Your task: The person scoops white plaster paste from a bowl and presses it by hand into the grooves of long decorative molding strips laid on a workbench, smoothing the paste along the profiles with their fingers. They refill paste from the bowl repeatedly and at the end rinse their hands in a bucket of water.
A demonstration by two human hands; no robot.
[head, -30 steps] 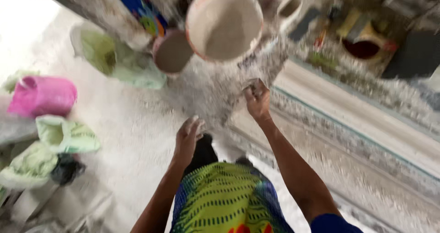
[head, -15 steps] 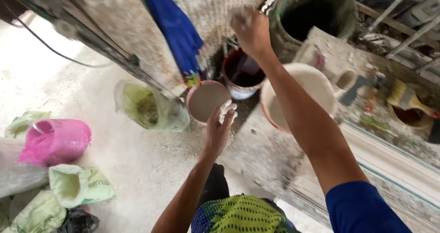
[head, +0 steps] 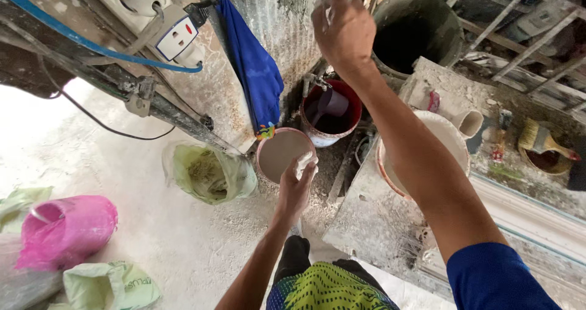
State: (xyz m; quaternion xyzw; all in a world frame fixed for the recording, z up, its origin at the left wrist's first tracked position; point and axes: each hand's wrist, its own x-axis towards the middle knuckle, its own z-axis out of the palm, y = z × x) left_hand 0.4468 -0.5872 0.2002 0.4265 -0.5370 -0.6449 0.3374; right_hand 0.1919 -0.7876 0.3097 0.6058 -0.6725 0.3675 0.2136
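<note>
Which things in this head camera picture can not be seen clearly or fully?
- Raised right hand: fingertips blurred by motion; any content unclear.
- White plaster-coated round basin: middle hidden by the right forearm.
- Large grey round barrel: inside too dark to see.
- Red plastic bucket with purple plastic cup: liquid level lost in shadow.
- Left hand: white lump in its fingers too small to identify.
- Pink plastic bag: contents hidden.

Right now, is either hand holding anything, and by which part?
The left hand pinches a small white lump by its lower end, over the grey bowl. The right hand is raised and blurred; whether it holds anything cannot be told.
</note>
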